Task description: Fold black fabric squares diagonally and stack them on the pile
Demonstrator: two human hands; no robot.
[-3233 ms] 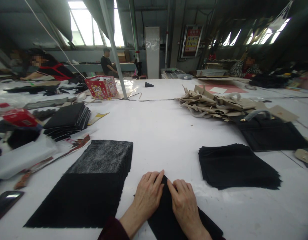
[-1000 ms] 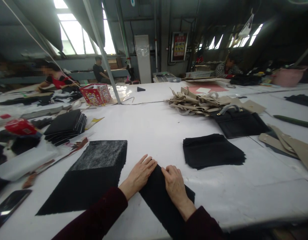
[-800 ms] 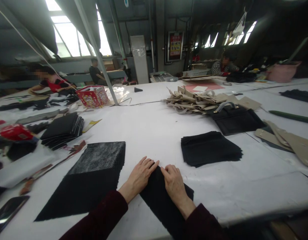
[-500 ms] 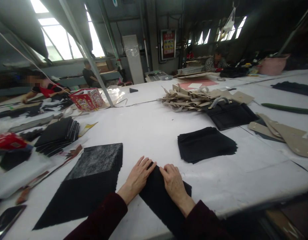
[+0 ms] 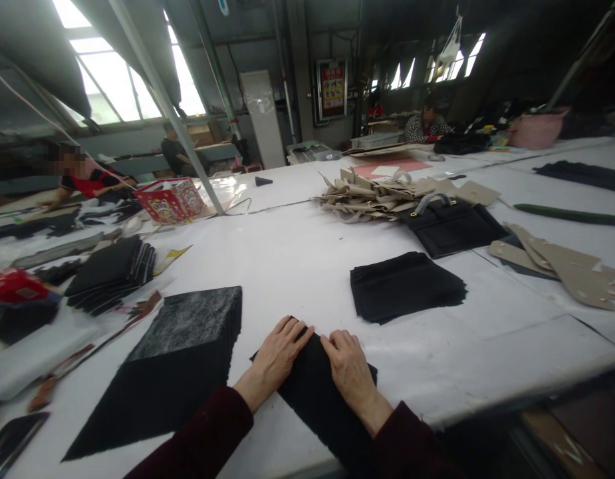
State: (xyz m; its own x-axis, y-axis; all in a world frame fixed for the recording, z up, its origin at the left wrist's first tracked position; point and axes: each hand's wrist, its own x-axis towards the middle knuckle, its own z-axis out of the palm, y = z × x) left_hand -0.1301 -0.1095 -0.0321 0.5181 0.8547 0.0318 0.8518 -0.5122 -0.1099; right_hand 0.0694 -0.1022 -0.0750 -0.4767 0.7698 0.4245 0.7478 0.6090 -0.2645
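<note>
A black fabric piece (image 5: pixel 314 386) lies at the table's front edge under both my hands, its top edge doubled over. My left hand (image 5: pixel 277 352) rests on its upper left, fingers stretched out along the edge and pressing down. My right hand (image 5: pixel 351 372) is closed on the same edge a little to the right, fingers bent and the thumb side at the fold. A dark corner of fabric sticks out left of my left hand. Beside it spreads a fanned stack of black pieces (image 5: pixel 162 386), greyish at the top. Further right lies another black stack (image 5: pixel 407 286).
Beyond are a heap of beige pieces (image 5: pixel 371 196), a black bag panel with a handle (image 5: pixel 454 226) and beige straps (image 5: pixel 561 263). At left are folded black stacks (image 5: pixel 110 266), a red box (image 5: pixel 170 199) and a phone (image 5: pixel 15 439). Several people sit further back.
My left hand has slid slightly left and down along the fabric edge, and a dark corner now shows beside it. My right hand keeps its place on the edge. The view has shifted slightly.
</note>
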